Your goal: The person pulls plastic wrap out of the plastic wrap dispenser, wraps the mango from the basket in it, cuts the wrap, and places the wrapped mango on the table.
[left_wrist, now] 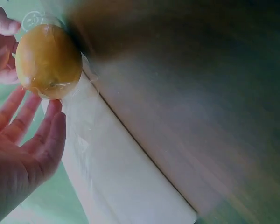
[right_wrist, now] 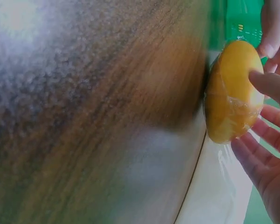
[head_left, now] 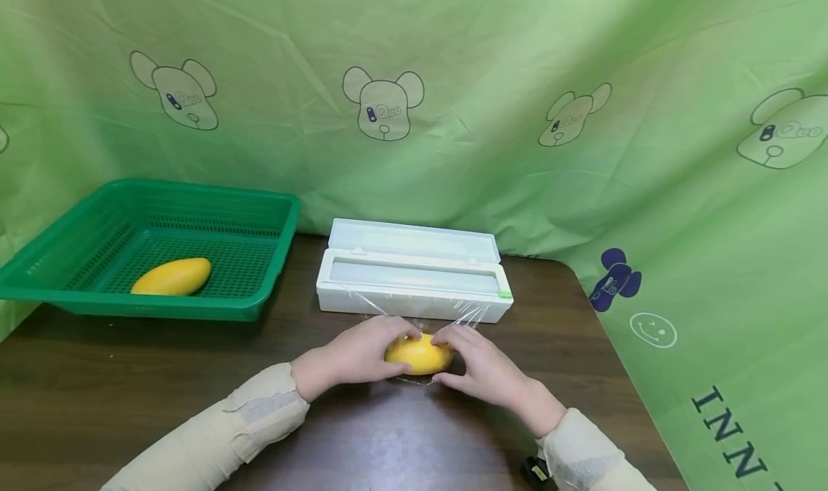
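A yellow mango (head_left: pixel 420 354) lies on its side between both hands, just in front of a white cling film box. My left hand (head_left: pixel 369 351) holds its left end between fingers and thumb. Around the right end curl the fingers and thumb of my right hand (head_left: pixel 481 369). Creased clear film (right_wrist: pixel 240 106) covers part of the fruit's skin in the right wrist view. From the cling film box (head_left: pixel 414 300), strands of film run forward to the mango. The box's lid (head_left: pixel 414 241) is raised, and a roll (head_left: pixel 414 277) shows inside.
A green plastic basket (head_left: pixel 274 264) at the back left holds a second mango (head_left: pixel 171 277). The dark wooden table (head_left: pixel 388 448) ends at a green printed curtain (head_left: pixel 453 160) behind and to the right. A small black object (head_left: pixel 535 471) appears by the right sleeve.
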`<state>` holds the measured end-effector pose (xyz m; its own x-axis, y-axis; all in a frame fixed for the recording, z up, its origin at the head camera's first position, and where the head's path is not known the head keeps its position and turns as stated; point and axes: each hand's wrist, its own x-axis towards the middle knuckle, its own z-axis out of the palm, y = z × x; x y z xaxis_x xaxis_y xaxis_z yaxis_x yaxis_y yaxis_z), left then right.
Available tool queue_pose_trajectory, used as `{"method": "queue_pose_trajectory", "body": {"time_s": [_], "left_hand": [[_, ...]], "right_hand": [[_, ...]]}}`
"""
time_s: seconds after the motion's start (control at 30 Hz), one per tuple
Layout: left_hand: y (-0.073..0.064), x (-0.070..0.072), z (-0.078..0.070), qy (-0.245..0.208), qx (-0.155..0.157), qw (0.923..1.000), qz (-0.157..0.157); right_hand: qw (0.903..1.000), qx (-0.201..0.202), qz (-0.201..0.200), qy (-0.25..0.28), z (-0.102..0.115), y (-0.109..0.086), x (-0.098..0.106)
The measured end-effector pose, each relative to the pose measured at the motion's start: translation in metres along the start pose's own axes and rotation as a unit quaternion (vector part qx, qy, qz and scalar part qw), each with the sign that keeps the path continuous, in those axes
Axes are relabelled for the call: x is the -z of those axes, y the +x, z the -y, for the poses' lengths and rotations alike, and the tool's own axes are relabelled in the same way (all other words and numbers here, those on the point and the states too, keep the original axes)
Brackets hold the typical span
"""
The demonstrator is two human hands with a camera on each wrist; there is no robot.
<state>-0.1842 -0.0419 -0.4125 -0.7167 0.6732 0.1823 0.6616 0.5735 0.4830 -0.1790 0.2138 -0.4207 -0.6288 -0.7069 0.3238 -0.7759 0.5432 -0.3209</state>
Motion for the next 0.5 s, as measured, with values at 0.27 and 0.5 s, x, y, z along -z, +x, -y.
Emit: {"method": "queue_pose_trajectory", "body": {"time_s": [0.27, 0.5], "left_hand": [[0.0063, -0.006, -0.0026, 0.07, -0.002, 0.9973, 0.021], [0.0066, -0.0054, 0.0013, 0.04, -0.004, 0.999, 0.021]], "right_hand": [[0.997, -0.006, 0.034, -0.07, 0.0028, 0.0058, -0.0039], [0.9975, 0.0, 0.015, -0.069, 0.0013, 0.0065, -0.0076]]}}
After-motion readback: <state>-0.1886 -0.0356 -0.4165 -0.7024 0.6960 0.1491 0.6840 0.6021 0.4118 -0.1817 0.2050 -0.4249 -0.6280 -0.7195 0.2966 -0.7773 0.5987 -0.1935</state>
